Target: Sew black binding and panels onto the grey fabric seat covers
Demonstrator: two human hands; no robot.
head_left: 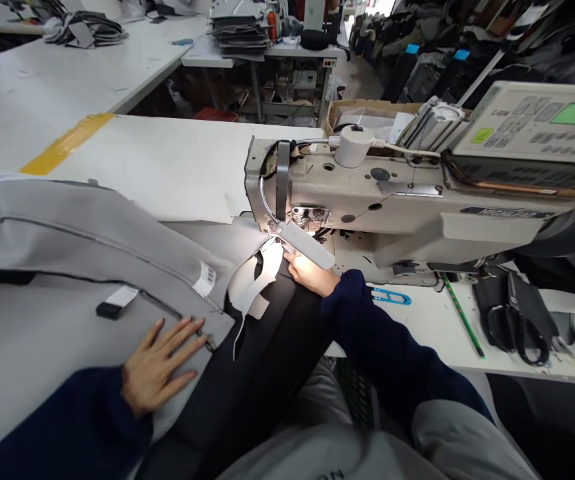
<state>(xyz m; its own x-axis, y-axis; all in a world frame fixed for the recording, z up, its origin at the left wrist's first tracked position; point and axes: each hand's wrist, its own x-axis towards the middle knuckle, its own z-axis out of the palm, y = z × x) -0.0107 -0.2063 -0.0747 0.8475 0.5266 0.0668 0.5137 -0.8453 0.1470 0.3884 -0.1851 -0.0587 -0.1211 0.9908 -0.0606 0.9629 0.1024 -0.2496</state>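
My left hand [162,365] lies flat with spread fingers on a large grey fabric piece [92,227], near its dark zipper edge. My right hand [310,272] is at the needle area of the sewing machine [357,193], its fingers pressed together on the edge of the black material [262,360]; the lamp partly covers it. Beside those fingertips a white strip [252,283] curls down over the black material. A white barcode label [205,279] and a black-and-white tag [116,302] lie on the grey fabric.
Right of my right hand are a blue thread snipper [391,296], a green pencil [463,316] and black scissors [515,327]. A control panel [537,123] stands above the machine. Stacked dark pieces [239,35] sit on a table behind. Yellow tape [67,143] crosses the left tabletop.
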